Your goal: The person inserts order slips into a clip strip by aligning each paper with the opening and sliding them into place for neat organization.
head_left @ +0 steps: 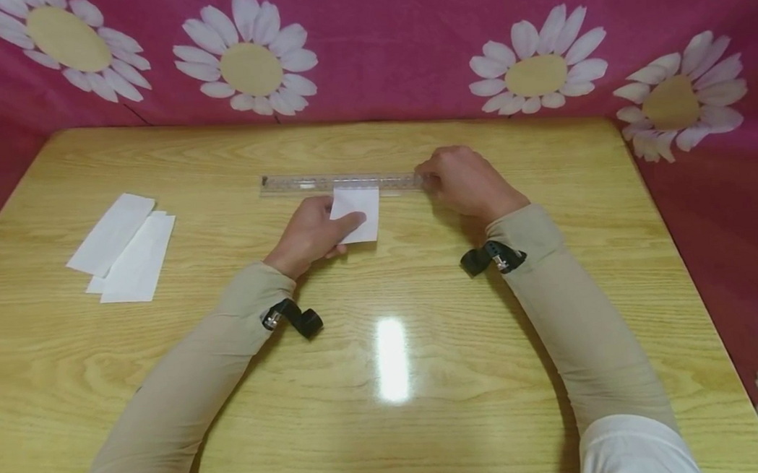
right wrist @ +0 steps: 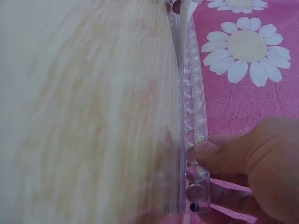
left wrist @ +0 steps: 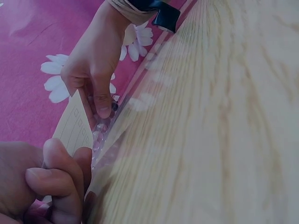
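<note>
A long clear plastic strip, ruler-like with a row of round shapes, lies across the far part of the table. My right hand pinches its right end; in the right wrist view the thumb presses on the strip beside its rounds. My left hand holds a small white paper piece, thumb on top and fingers behind it. The paper's upper edge meets the strip's near side. Printed lines and small boxes show on the paper in the left wrist view. Left fingers partly hide it.
Several white paper slips lie overlapping at the left of the wooden table. A pink cloth with daisies hangs along the table's back and right edges. Black straps are on both sleeves.
</note>
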{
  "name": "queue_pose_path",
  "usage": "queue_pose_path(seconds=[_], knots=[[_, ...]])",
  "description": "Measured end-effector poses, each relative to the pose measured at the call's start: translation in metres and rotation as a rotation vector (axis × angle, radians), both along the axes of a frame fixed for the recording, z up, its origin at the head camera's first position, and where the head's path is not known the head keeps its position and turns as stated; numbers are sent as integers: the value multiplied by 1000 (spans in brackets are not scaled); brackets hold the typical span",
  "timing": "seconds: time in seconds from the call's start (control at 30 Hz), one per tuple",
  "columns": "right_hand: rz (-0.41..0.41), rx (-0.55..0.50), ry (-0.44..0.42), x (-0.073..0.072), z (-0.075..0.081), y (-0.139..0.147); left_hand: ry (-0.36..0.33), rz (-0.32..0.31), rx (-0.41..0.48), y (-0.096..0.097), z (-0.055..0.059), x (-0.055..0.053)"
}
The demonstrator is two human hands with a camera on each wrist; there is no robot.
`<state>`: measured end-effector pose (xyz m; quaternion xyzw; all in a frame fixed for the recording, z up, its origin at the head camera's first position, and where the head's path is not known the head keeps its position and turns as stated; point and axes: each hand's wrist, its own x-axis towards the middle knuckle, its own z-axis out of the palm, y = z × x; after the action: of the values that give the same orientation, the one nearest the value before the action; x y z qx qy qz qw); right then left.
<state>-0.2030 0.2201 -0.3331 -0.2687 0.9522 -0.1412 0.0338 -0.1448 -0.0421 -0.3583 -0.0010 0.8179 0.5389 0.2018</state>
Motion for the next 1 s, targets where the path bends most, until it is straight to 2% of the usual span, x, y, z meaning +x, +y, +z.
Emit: queue_pose_path(seconds=[1.0], knots=[[10, 2, 9, 1, 1, 0, 8, -21, -9, 11, -1, -3]])
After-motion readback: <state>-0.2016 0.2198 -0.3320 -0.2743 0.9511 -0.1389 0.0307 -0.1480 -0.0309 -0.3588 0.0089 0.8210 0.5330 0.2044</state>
